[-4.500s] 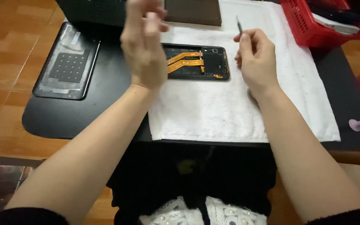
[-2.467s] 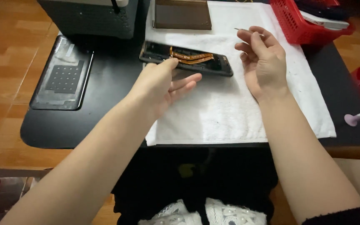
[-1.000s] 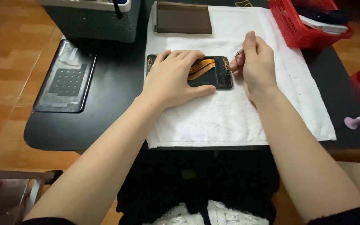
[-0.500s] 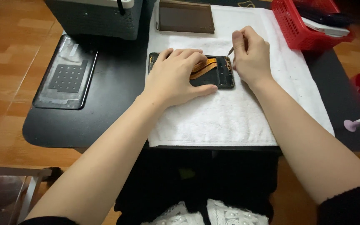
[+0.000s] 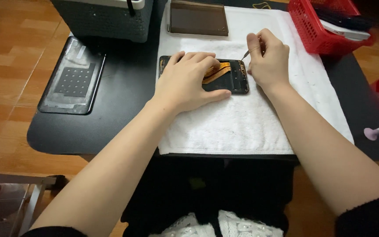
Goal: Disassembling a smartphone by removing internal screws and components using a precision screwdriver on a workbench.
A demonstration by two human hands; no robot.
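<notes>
Orange-brown floor tiles surround a black counter (image 5: 123,109) with a white towel (image 5: 224,127) spread over its middle. Only the head view is on hand, looking straight down at both arms.

On the towel lies an opened phone (image 5: 237,81), its back off and its dark insides showing, with an orange flex ribbon (image 5: 219,72) running across them. The left hand (image 5: 189,81) lies flat over the phone's left half, fingers spread and thumb along the near edge, pressing it down rather than closing round it. The right hand (image 5: 268,59) sits just beside the phone's right end, its grip pinched shut on fine metal tweezers (image 5: 246,53) whose tip points down at the top right corner of the frame.

Judging by this, the disassembly is well under way (the cover is off, the ribbon exposed), while the inner parts are still in place.

Elsewhere, a dark phone back cover (image 5: 72,79) lies on the left, a brown tray (image 5: 198,18) at the towel's far edge, and a red basket (image 5: 325,26) at far right.
</notes>
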